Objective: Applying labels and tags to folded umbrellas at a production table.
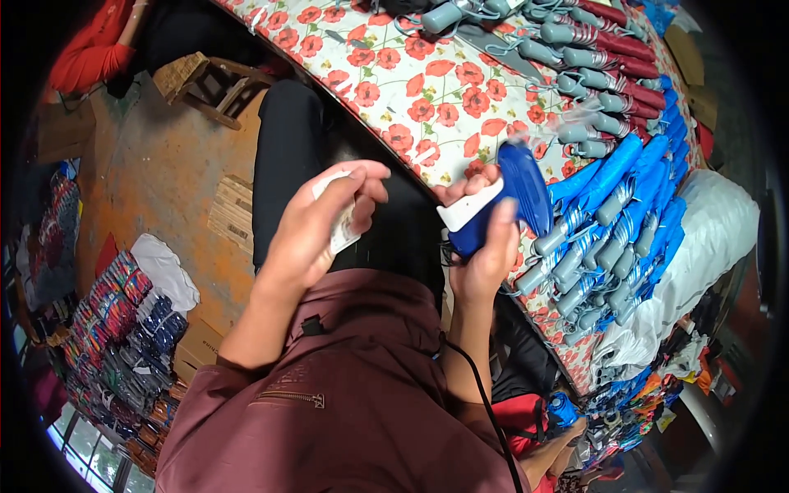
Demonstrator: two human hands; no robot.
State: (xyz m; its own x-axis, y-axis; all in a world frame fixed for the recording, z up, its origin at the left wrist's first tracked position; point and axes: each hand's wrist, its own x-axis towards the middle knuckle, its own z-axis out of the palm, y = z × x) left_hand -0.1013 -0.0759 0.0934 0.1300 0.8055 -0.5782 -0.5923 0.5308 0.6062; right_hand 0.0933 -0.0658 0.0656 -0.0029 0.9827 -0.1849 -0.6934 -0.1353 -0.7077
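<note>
Maroon shirt fabric (362, 370) lay nearest. The left hand (325, 214) was half curled around white cards (344, 233). The right hand (481, 267) was wrapped about a blue-and-white tool (531, 195), apparently a tagging gun, near the desk (427, 90) edge. Beyond lay blue umbrellas (612, 197), then dark red umbrellas (626, 72). Risks assessed: a slackened left grip could spill cards; a wide tool swing could dislodge nearby umbrellas.

Bright light catches the left hand (311, 215) while the curved edges darken.
</note>
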